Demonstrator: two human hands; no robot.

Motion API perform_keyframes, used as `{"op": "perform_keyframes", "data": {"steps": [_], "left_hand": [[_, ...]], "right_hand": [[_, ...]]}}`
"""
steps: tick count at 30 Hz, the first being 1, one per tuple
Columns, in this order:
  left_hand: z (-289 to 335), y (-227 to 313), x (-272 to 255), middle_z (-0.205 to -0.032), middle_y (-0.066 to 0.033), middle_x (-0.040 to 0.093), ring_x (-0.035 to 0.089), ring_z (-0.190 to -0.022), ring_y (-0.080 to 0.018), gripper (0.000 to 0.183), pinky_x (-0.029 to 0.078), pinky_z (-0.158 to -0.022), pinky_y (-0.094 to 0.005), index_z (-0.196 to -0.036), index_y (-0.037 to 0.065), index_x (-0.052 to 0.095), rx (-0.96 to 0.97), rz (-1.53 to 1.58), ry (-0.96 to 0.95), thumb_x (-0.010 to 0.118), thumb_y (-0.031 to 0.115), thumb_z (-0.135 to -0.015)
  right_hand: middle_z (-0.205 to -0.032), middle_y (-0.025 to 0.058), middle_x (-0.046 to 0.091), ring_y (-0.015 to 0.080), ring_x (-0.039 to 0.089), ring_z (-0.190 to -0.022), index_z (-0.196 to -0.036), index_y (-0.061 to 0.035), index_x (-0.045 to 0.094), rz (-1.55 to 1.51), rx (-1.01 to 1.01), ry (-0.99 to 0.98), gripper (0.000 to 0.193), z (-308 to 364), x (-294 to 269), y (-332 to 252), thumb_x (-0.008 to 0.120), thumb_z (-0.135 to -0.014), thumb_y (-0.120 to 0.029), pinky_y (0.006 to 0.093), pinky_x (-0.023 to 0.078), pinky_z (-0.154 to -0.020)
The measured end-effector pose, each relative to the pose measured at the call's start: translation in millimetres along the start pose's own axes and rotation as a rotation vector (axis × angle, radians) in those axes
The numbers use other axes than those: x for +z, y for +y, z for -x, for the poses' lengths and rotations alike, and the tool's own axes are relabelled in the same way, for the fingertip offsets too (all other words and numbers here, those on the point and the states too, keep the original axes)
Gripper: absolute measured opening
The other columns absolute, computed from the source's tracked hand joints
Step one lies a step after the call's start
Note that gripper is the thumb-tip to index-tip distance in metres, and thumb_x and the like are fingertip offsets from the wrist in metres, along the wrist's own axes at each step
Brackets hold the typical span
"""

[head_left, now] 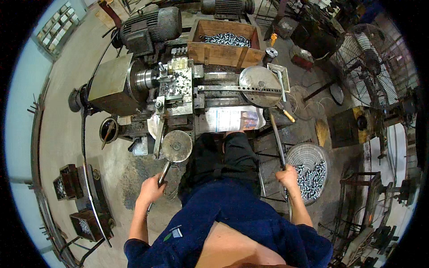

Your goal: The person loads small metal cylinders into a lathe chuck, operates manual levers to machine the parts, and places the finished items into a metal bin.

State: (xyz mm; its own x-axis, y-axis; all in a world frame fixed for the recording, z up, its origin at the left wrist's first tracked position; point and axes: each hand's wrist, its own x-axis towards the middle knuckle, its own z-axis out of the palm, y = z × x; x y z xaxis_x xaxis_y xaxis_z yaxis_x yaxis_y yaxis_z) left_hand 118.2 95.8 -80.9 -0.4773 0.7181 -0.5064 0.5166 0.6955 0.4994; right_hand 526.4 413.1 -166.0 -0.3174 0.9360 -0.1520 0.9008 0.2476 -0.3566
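Observation:
My left hand (153, 190) is closed around a metal lever handle (166, 170), just below a round metal disc (177, 145) at the front of the lathe. My right hand (287, 176) grips a long metal lever (276, 138) that slants up toward the right end of the machine. Ahead of me, a cylindrical chuck (145, 79) faces a worn tool slide (178, 96) strewn with dark chips. A bar with a row of holes (219, 89) runs from the slide across a larger round plate (252, 76).
A perforated round basket (292, 154) holds small metal parts (313, 183) beside my right hand. Behind the lathe stands a wooden box (223, 54) of similar parts. A motor (156, 27) is at far left, a fan (368, 62) at right. Metal bins (85, 223) sit lower left.

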Motion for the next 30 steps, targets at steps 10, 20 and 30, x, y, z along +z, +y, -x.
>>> {"op": "perform_keyframes", "data": {"steps": [10, 20, 30], "left_hand": [[-8.8, -10.2, 2.6, -0.083, -0.0184, 0.063, 0.061, -0.083, -0.0355, 0.034, 0.047, -0.072, -0.0420, -0.104, 0.008, 0.060, -0.012, 0.005, -0.051, 0.063, 0.027, -0.076], [-16.5, -4.3, -19.9, -0.080, -0.0135, 0.065, 0.063, -0.077, -0.0249, 0.042, 0.048, -0.069, -0.0353, -0.106, 0.006, 0.060, 0.070, -0.028, -0.271, 0.067, 0.033, -0.075], [-100.7, -186.0, -23.2, -0.080, -0.0126, 0.065, 0.062, -0.072, -0.0193, 0.031, 0.049, -0.065, -0.0339, -0.100, -0.005, 0.060, -0.101, 0.295, 0.412, 0.061, 0.019, -0.080]], "right_hand": [[-0.065, 0.0188, 0.058, 0.0389, 0.058, -0.064, -0.061, -0.0026, 0.058, -0.066, -0.008, -0.095, 0.024, 0.2, -5.1, -5.5, 0.059, -0.060, -0.027, 0.0465, 0.047, -0.057], [-0.092, 0.0147, 0.064, 0.0345, 0.062, -0.084, -0.091, -0.0074, 0.063, 0.547, 0.325, 0.151, 0.039, -155.6, -71.5, 79.5, 0.058, -0.067, -0.037, 0.0483, 0.046, -0.078], [-0.130, 0.0172, 0.045, 0.0324, 0.038, -0.124, -0.130, -0.0082, 0.042, 0.324, -0.149, 0.645, 0.079, -144.5, -14.0, -8.1, 0.066, -0.056, -0.025, 0.0505, 0.020, -0.107]]}}
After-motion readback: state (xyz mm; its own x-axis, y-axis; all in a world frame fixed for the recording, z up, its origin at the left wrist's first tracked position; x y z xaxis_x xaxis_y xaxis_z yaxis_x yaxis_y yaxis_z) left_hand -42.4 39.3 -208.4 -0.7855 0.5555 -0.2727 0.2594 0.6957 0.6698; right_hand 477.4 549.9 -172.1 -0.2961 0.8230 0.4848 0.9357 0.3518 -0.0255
